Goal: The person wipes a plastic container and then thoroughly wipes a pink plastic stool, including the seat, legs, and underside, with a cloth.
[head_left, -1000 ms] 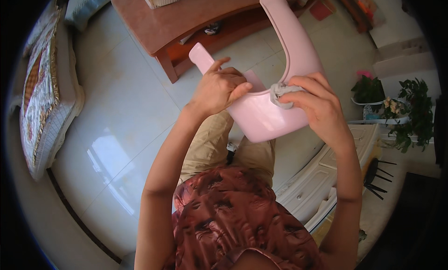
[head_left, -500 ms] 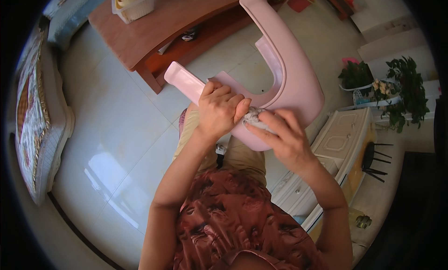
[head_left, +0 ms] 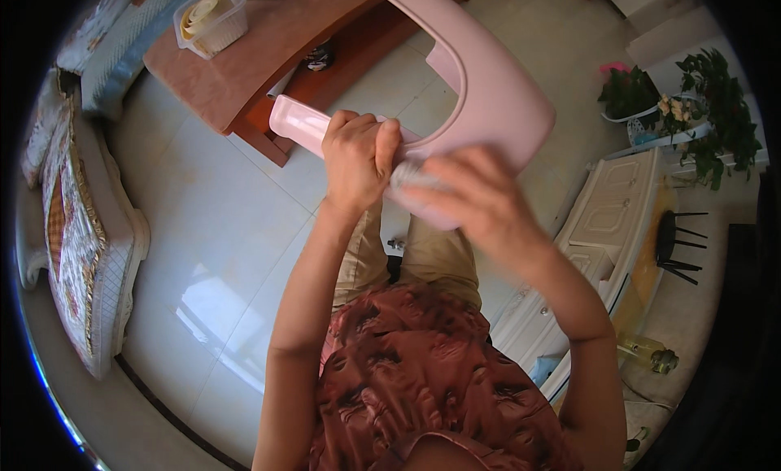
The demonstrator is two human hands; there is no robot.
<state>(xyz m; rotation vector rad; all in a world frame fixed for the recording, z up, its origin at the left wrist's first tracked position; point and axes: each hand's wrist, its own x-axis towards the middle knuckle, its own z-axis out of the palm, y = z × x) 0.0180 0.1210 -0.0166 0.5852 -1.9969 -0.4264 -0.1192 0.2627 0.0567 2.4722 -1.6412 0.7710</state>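
I hold a pink U-shaped plastic seat [head_left: 488, 80] up in front of me, above the tiled floor. My left hand [head_left: 358, 158] is closed around its left arm near the bend. My right hand [head_left: 476, 198] is blurred and presses a small grey cloth or pad [head_left: 407, 175] against the curved part of the seat. The seat's other arm reaches up toward the top edge of the view.
A reddish wooden low table [head_left: 260, 56] stands ahead with a clear plastic box [head_left: 213, 17] on it. A patterned cushioned sofa [head_left: 77, 227] runs along the left. A white cabinet [head_left: 602, 227] and potted flowers [head_left: 651, 105] are at the right.
The seat has come closer and higher in the view. My right hand has slid along the curved part with the pad, and my left hand has kept its grip.
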